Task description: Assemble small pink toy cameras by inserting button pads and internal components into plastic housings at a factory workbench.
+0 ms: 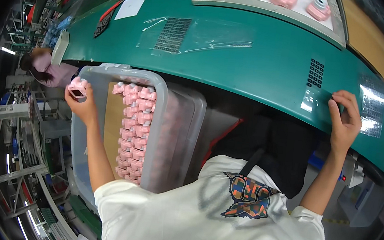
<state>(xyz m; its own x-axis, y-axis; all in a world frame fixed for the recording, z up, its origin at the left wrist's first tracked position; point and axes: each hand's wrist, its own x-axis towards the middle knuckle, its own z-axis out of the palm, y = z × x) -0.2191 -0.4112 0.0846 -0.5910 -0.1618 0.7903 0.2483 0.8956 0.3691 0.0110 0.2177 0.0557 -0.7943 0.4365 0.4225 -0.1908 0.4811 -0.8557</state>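
My left hand holds a small pink plastic part above the left rim of a clear plastic bin. Inside the bin, several more pink parts lie stacked in rows beside a brown cardboard sheet. My right hand rests on the near edge of the green table, its fingers pressing on a clear plastic sheet that carries a grid of small black pieces.
A grey tray with pink parts stands at the table's far side. A clear bag of black pieces, a white paper and another plastic sheet lie on the table. Another person works at the left, by metal racks.
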